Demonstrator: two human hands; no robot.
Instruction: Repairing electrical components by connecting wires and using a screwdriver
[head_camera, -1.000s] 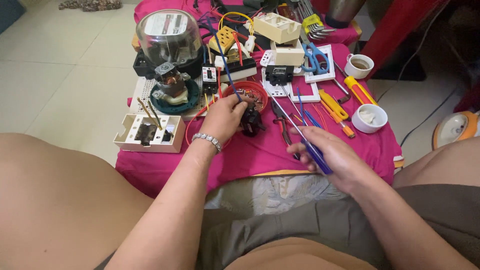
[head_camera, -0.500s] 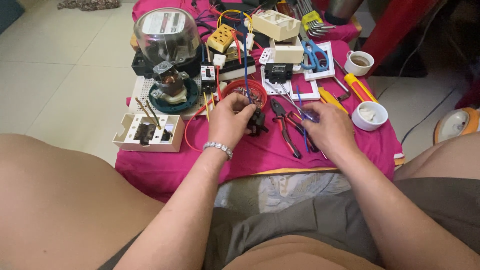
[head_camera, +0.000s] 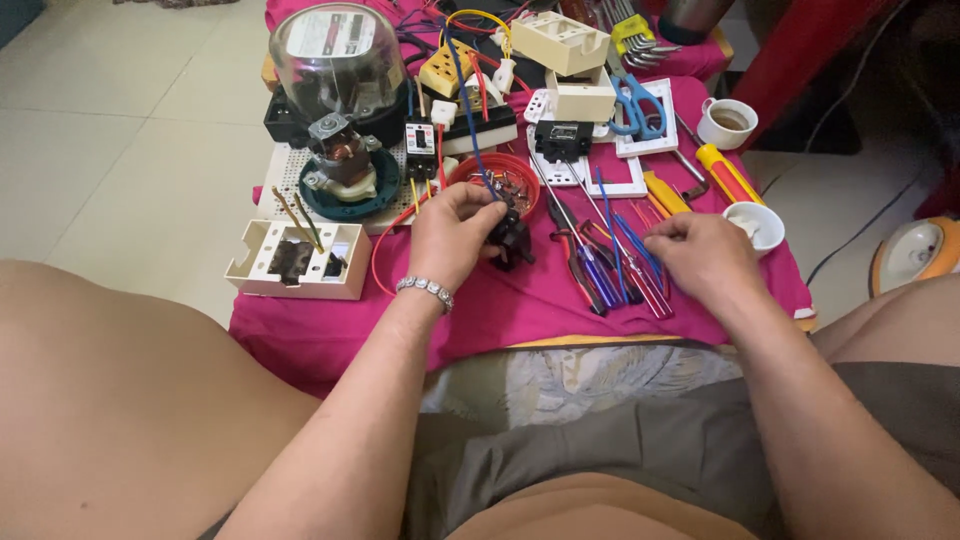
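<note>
At frame centre our left hand (head_camera: 452, 232) pinches a small black electrical part (head_camera: 510, 238) beside the red bowl (head_camera: 497, 172) — our right hand (head_camera: 700, 255) curls over screwdrivers (head_camera: 600, 275), grip unclear. We judge tool-picking; next calls for steady alignment.

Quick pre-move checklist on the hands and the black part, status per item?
1. Left hand has hold of the small black part: ok, fingers closed on it.
2. Blue wire runs down to the part: ok, though where it joins is hidden.
3. Right hand on a tool: cannot tell; fingertips are at the screwdrivers, grip not visible.
4. Pliers within reach: ok, lying between the hands.
5. Red bowl upright behind the part: ok.
6. Pink cloth flat under the work: ok.
</note>
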